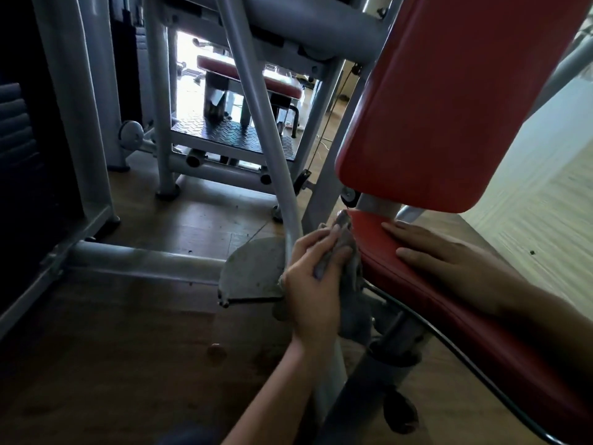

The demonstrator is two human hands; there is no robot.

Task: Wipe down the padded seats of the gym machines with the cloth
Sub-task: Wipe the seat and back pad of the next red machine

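**Now: seat, cloth, two hands**

Seat (pixel 373 234): red padded vinyl, smooth, with a piped seam along its side and rounded corners.
Backrest (pixel 449 107): same red vinyl, a rounded slab tilted above the seat, a gap between them.
Cloth (pixel 348 252): grey, limp and crumpled, pressed against the seat's left edge near its rear corner.
Left hand (pixel 316 284): fingers curled round the cloth, gripping it.
Right hand (pixel 449 264): flat, fingers straight, resting on the seat top and holding nothing.
Frame tube (pixel 256 123): grey painted steel, round, slanting down just left of the cloth.
Foot plate (pixel 253 271): grey metal, half-round, scuffed.
Floor (pixel 128 348): brown wood planks, speckled with dirt, open to the left.
Far pad (pixel 250 75): red, on another machine.
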